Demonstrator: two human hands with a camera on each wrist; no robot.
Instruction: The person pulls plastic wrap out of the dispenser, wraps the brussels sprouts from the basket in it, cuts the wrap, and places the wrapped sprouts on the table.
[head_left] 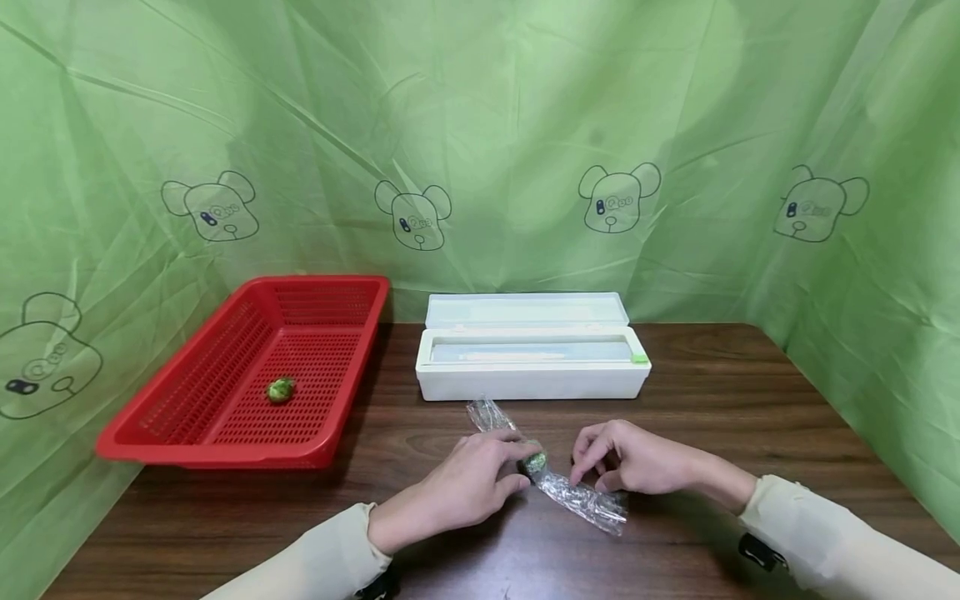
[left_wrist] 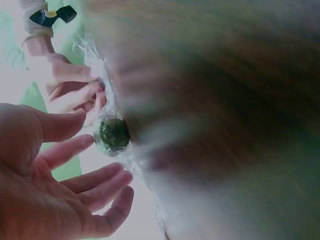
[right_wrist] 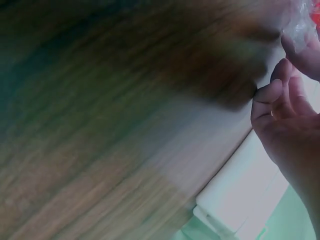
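Observation:
A small green Brussels sprout (head_left: 534,463), wrapped in clear cling film (head_left: 577,498), lies on the table with film tails stretching out on both sides. My left hand (head_left: 472,477) is at its left, fingers loosely bent, and the index fingertip meets or nearly meets the sprout; the left wrist view shows the wrapped sprout (left_wrist: 113,135) just beyond the fingers. Over the right film tail is my right hand (head_left: 633,458), its fingers bent. Its index fingertip comes down at the film, and a gap shows between thumb and fingers in the right wrist view.
To the left stands a red perforated basket (head_left: 330,442) holding another Brussels sprout (head_left: 281,390). A white cling film box (head_left: 532,385) with its lid raised sits behind the hands. Green curtains (head_left: 510,108) enclose the dark wooden table (head_left: 720,375).

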